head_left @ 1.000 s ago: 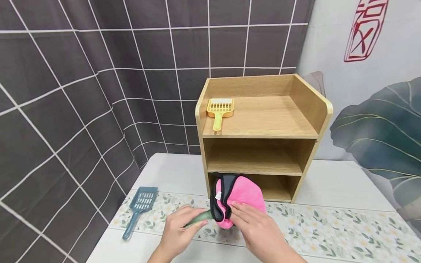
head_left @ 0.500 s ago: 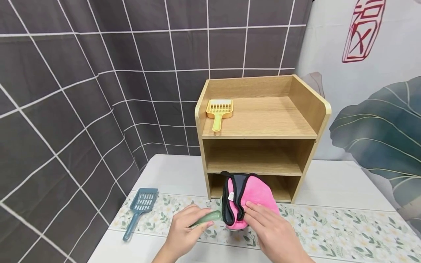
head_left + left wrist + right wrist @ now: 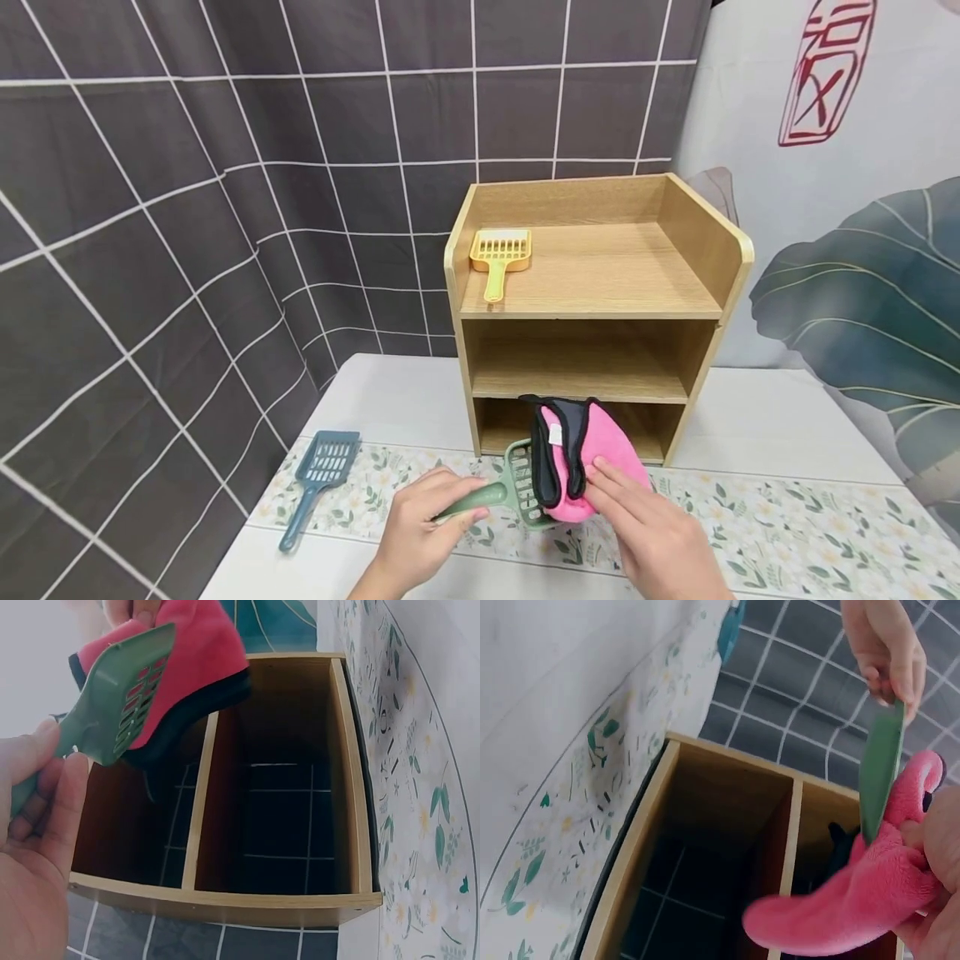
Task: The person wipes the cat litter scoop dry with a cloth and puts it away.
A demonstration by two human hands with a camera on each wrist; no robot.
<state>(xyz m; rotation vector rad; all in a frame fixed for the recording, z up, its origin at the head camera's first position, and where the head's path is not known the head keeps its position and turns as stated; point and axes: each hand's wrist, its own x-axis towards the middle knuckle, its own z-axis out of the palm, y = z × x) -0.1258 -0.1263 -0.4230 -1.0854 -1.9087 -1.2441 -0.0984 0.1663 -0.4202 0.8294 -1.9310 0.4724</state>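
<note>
My left hand (image 3: 423,525) grips the handle of a green slotted litter scoop (image 3: 517,487), fingers and thumb wrapped round it. The scoop's head points right, over the table. Bunched in my right hand (image 3: 656,521) is a pink cloth with black edging (image 3: 600,458) and a small white tag. The cloth overlaps the right part of the scoop's head in the head view. In the left wrist view, the scoop's slots (image 3: 139,697) face the cloth (image 3: 199,652). The right wrist view has the cloth (image 3: 847,900) right at the scoop's edge (image 3: 881,772).
Behind the hands stands a wooden shelf unit (image 3: 592,313). A yellow litter scoop (image 3: 496,275) lies on its top at the left. On the table's left side is a blue-grey litter scoop (image 3: 322,471). A floral strip (image 3: 787,525) crosses the white table. Dark gridded cloth (image 3: 300,200) hangs behind.
My right hand and the cloth have moved right along the scoop, uncovering much of its slotted head. The left hand keeps its grip on the handle and has shifted slightly right.
</note>
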